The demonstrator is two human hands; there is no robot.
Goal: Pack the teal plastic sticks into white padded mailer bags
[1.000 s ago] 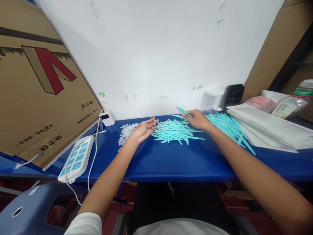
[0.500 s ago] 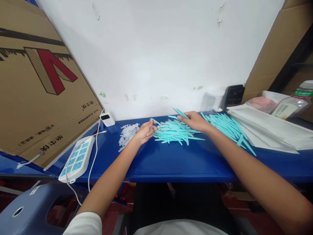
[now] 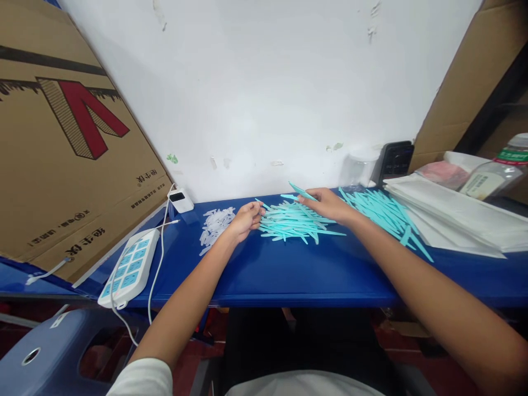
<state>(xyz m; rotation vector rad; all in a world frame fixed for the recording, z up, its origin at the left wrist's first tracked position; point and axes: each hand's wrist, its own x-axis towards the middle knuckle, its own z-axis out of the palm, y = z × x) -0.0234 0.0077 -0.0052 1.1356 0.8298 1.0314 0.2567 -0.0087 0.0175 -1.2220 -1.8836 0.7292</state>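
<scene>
My left hand (image 3: pixel 248 219) is closed, its fingertips pinched together at the left end of a pile of slim turquoise sticks (image 3: pixel 295 223). A turquoise tip shows by those fingertips; whether they grip it or something smaller, I cannot tell. Above the same pile's right side, my right hand (image 3: pixel 324 202) is closed on a turquoise stick (image 3: pixel 302 191), whose pointed end juts up and left. Small translucent whitish pieces (image 3: pixel 215 226) lie heaped left of my left hand. Beyond my right wrist, another pile of turquoise sticks (image 3: pixel 383 214) is spread out.
A white power strip (image 3: pixel 131 269) with cables and a small white device (image 3: pixel 181 201) sit at left, beside a large cardboard box (image 3: pixel 74 165). White paper-like sheets (image 3: pixel 449 214), a clear tub (image 3: pixel 361 168), a dark phone-like device (image 3: pixel 395 162) and a bottle (image 3: pixel 495 173) stand at right.
My left hand has turned slightly, its fingers drawing closer together. In my right hand, the stick has shifted a little leftward and its angle has changed. The piles look the same.
</scene>
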